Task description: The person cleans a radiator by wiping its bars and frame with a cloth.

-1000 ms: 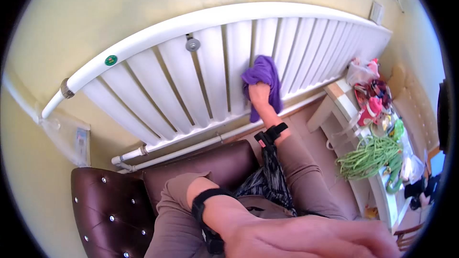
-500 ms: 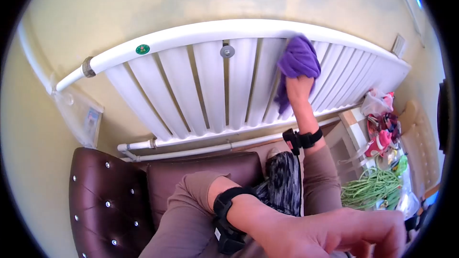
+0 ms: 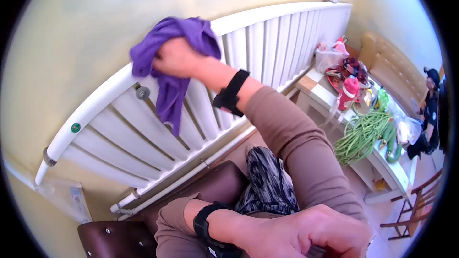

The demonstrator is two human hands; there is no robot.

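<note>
My right hand [image 3: 178, 58] is closed on a purple cloth [image 3: 165, 88]. The cloth drapes over the top rail of a white radiator [image 3: 282, 12], and one end hangs down in front of its fins. Close to the camera, my left hand [image 3: 318, 231] is held low over my lap with its fingers curled; whatever may be inside them is hidden. Each wrist carries a black strap. Just left of the cloth is a round metal fitting [image 3: 142, 92] on the radiator, and further left a small green sticker [image 3: 75, 127].
A brown tufted leather seat [image 3: 220, 184] stands below the radiator. To the right, a table [image 3: 311, 88] bears green beans [image 3: 361, 136], a pink bottle [image 3: 350, 91] and plastic bags. Beyond are a beige padded seat [image 3: 389, 64], a wooden chair [image 3: 416, 205] and a person in dark clothes [image 3: 430, 119].
My right hand has moved the purple cloth left along the radiator, up onto its top rail. The view has turned right, showing more of the table. My left hand stays low and curled.
</note>
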